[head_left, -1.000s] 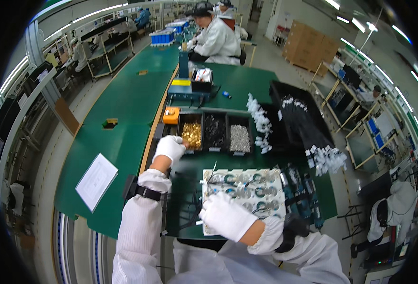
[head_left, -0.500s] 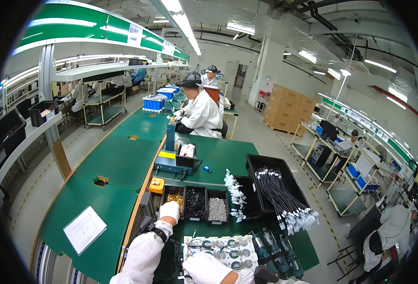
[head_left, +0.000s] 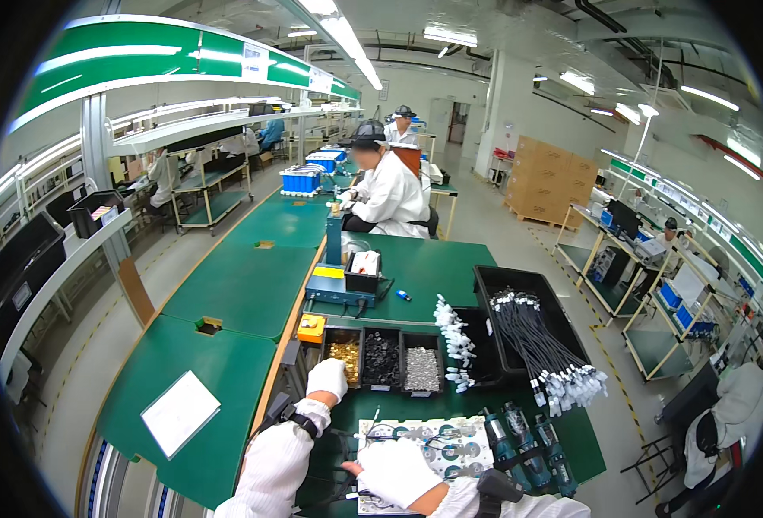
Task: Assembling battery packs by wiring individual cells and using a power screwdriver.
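My left hand (head_left: 328,380), in a white glove, is at the near edge of a small black bin of brass-coloured parts (head_left: 344,352). It looks closed, with its fingertips hidden. In front of me lies a white fixture board (head_left: 472,429) with round clear-and-grey pieces and thin dark wires. My right hand (head_left: 396,473), also gloved, rests over the board's near left part. Its thumb stands apart to the left, and I see nothing held in it. The back of this hand covers what lies under it.
Beside the brass parts stand bins of black parts (head_left: 381,358) and silvery parts (head_left: 422,369). Teal power screwdrivers (head_left: 526,449) lie right of the board. A black tray (head_left: 506,281) holds black cables with white connectors (head_left: 563,388). A co-worker (head_left: 390,194) sits farther along the bench.
The view has shifted, so the bench appears farther right and slightly higher. My left hand stays by the brass-parts bin, a little nearer me. My right hand's thumb now shows spread to the left.
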A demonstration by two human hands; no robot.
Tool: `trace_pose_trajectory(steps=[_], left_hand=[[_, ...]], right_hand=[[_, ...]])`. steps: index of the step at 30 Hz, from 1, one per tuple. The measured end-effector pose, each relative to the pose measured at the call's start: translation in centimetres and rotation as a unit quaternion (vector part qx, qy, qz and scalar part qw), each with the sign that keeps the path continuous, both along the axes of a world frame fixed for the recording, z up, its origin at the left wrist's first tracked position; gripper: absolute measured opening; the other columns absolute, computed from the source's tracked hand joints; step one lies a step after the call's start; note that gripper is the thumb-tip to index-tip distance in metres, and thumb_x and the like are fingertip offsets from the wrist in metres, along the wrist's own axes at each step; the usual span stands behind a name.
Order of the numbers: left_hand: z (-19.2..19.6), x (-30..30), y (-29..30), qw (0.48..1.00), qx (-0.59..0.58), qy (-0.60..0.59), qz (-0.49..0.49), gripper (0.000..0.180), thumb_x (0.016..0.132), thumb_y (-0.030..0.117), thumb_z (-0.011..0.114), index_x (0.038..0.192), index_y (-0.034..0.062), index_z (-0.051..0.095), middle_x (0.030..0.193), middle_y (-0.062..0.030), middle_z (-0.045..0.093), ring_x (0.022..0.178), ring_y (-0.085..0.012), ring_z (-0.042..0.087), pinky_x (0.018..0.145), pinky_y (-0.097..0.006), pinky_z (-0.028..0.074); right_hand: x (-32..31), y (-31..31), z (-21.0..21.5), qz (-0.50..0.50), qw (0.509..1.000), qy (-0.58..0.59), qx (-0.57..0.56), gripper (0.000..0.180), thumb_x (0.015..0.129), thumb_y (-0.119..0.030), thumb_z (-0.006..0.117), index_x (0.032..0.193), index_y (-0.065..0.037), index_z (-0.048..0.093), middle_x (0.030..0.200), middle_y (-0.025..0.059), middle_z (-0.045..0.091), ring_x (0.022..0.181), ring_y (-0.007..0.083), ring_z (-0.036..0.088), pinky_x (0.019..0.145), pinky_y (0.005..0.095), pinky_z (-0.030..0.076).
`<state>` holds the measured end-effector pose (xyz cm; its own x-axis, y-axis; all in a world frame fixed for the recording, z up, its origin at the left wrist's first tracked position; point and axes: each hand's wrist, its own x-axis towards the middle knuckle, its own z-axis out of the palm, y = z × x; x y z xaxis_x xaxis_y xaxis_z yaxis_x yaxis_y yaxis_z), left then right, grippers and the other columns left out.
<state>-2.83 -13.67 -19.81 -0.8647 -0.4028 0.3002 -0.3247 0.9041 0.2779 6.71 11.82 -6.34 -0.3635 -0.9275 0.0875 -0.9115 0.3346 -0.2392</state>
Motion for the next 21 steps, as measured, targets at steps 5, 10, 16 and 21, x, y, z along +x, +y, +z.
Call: trace_pose_trajectory(steps=[5, 10, 16, 21], left_hand=[[1.1, -0.2, 1.1, 0.999, 0.032, -0.035, 0.018, 0.015, 0.083, 0.012, 0.063, 0.091, 0.0081, 0.075, 0.098, -0.0184, 0.072, 0.095, -0.0378, 0.069, 0.086, -0.046, 0.055], [-0.2, -1.0, 0.9, 0.999, 0.038, 0.003, -0.014, 0.016, 0.082, 0.012, 0.064, 0.091, 0.005, 0.075, 0.097, -0.0207, 0.072, 0.094, -0.0385, 0.07, 0.086, -0.046, 0.056], [-0.1, -0.6, -0.4, 0.991, 0.124, -0.04, 0.001, 0.016, 0.085, 0.025, 0.072, 0.092, 0.0123, 0.078, 0.093, -0.0164, 0.073, 0.091, -0.0358, 0.07, 0.082, -0.044, 0.055], [-0.2, -0.6, -0.2, 0.987, 0.159, 0.017, 0.006, 0.013, 0.086, 0.024, 0.072, 0.088, 0.0129, 0.078, 0.09, -0.0156, 0.073, 0.089, -0.0348, 0.071, 0.081, -0.043, 0.055]], right_hand=[[-1.1, 0.0, -2.6, -0.011, 0.988, 0.135, -0.073, 0.031, 0.096, -0.038, 0.061, 0.086, -0.009, 0.066, 0.08, 0.0106, 0.062, 0.076, 0.0281, 0.063, 0.063, 0.0408, 0.049], [-0.9, -0.1, -2.9, -0.013, 0.99, 0.122, -0.066, 0.028, 0.095, -0.035, 0.061, 0.087, -0.009, 0.067, 0.083, 0.0101, 0.063, 0.079, 0.0269, 0.063, 0.066, 0.0418, 0.048], [-0.4, -0.4, -2.7, -0.012, 0.992, 0.125, -0.021, 0.022, 0.089, -0.024, 0.059, 0.101, -0.006, 0.065, 0.102, 0.0135, 0.063, 0.102, 0.0307, 0.061, 0.081, 0.0478, 0.045], [0.7, -0.3, -1.8, -0.065, 0.99, 0.115, -0.041, 0.02, 0.095, -0.023, 0.055, 0.103, -0.008, 0.065, 0.114, 0.0141, 0.063, 0.105, 0.03, 0.061, 0.079, 0.049, 0.047]])
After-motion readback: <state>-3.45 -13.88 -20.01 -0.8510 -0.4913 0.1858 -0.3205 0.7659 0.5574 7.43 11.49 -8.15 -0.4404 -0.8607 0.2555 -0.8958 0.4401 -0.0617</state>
